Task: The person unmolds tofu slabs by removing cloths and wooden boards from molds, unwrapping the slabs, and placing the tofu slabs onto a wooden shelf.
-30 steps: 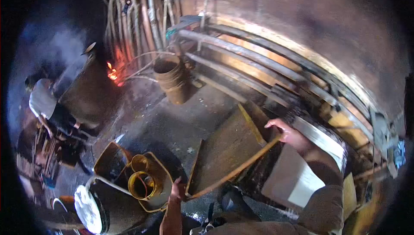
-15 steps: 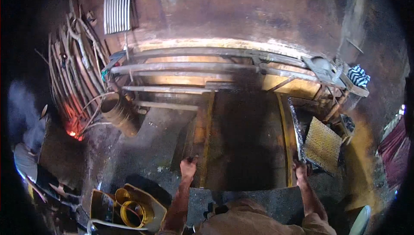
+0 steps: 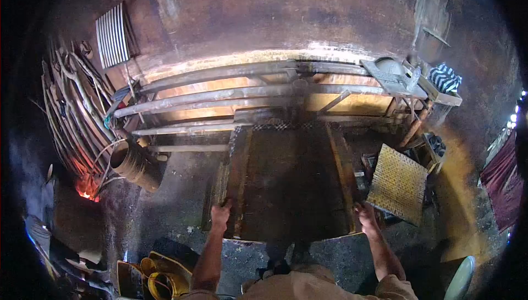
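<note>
I hold a large dark rectangular panel point(image 3: 291, 184) in front of my body, by its two sides. Lighter strips run along its left and right sides, and a checkered edging shows at its far end. My left hand point(image 3: 221, 215) is closed around the left side near the close corner. On the opposite side, my right hand point(image 3: 366, 217) is closed on the right edge at about the same height. The fingers are partly hidden by the panel's edges. Right of my right hand leans a yellowish woven panel point(image 3: 397, 184).
Long horizontal poles point(image 3: 209, 99) form a rack along the wall. To the left stand leaning branches point(image 3: 77, 96), a fire point(image 3: 88, 194) and a rusty cylinder point(image 3: 135, 162). Yellow cylindrical parts point(image 3: 162, 283) lie at lower left. A striped cloth point(image 3: 444, 78) rests at upper right. Another person point(image 3: 41, 234) is far left.
The dark panel and both my hands have shifted left in the view. The panel's tilt has changed, and its checkered far edge now shows. Both hands keep their hold.
</note>
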{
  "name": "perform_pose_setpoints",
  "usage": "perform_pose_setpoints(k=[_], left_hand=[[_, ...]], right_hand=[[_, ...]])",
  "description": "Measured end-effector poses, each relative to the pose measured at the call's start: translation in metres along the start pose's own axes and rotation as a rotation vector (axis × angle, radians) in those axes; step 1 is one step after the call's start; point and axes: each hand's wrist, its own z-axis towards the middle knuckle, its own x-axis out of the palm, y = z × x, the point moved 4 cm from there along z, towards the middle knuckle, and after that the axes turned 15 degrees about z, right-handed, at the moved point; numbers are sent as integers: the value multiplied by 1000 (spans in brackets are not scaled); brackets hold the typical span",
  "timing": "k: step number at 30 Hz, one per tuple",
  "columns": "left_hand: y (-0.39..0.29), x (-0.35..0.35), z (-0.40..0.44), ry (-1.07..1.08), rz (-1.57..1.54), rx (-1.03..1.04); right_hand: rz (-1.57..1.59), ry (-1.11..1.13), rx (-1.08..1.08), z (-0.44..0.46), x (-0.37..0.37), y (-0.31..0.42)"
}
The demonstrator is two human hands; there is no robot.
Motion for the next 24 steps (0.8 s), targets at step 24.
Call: perform_pose_setpoints(k=[24], left_hand=[[-85, 132, 53, -131, 976, 520]], right_hand=[[-972, 59, -585, 122, 117, 35]])
